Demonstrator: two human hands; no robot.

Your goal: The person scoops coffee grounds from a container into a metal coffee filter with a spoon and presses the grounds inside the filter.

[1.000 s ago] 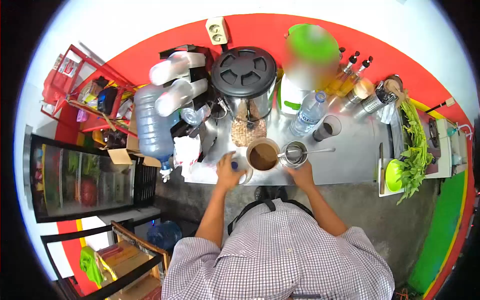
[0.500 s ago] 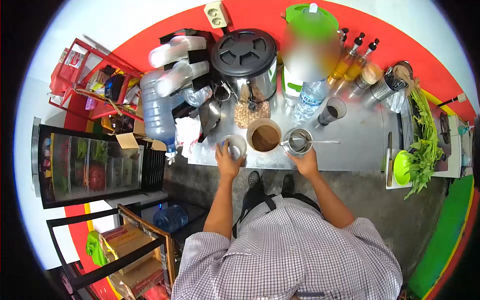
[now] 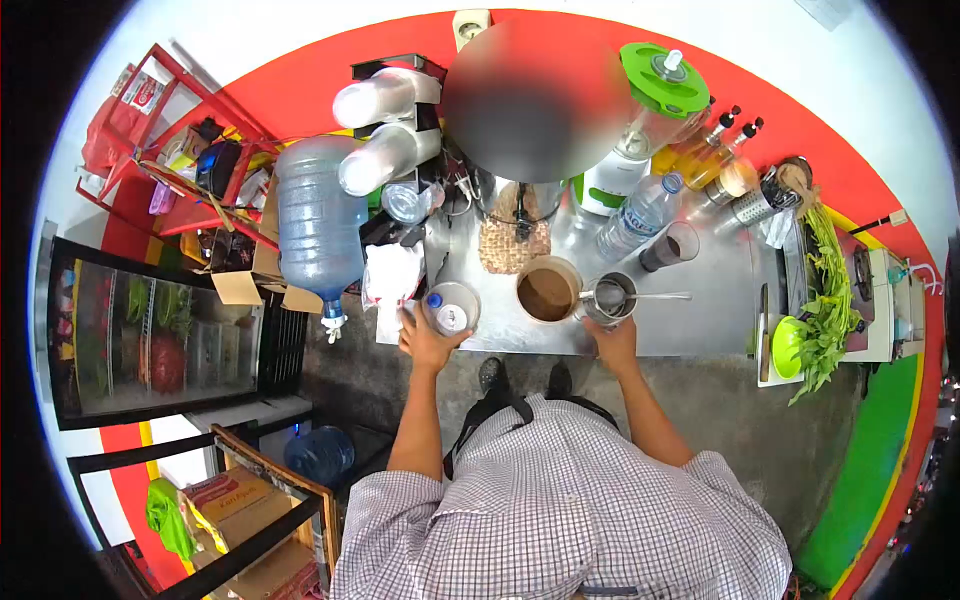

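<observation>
My left hand (image 3: 428, 342) is wrapped around the near left side of a clear plastic tub (image 3: 466, 297) near the table's front edge. Inside that tub shows something with a blue cap and a white round part. My right hand (image 3: 614, 342) grips a small metal cup (image 3: 606, 303) from its near side. A long-handled spoon (image 3: 660, 296) rests in the cup, its handle pointing right. Between both hands stands an open tub of brown powder (image 3: 547, 293). Farther right, a dark-tinted glass (image 3: 670, 246) leans in view beside a water bottle (image 3: 640, 215).
Behind are a woven mat (image 3: 512, 240), a green-lidded blender (image 3: 664, 80) and syrup bottles (image 3: 705, 150). Stacked plastic cups (image 3: 385, 160) and a large water jug (image 3: 320, 220) stand left. Leafy greens (image 3: 830, 310) and a green bowl (image 3: 788, 347) lie right.
The camera view has shifted. My left hand has drawn the clear tub leftward, farther from the brown powder. My right hand stays at the metal cup beside the powder tub.
</observation>
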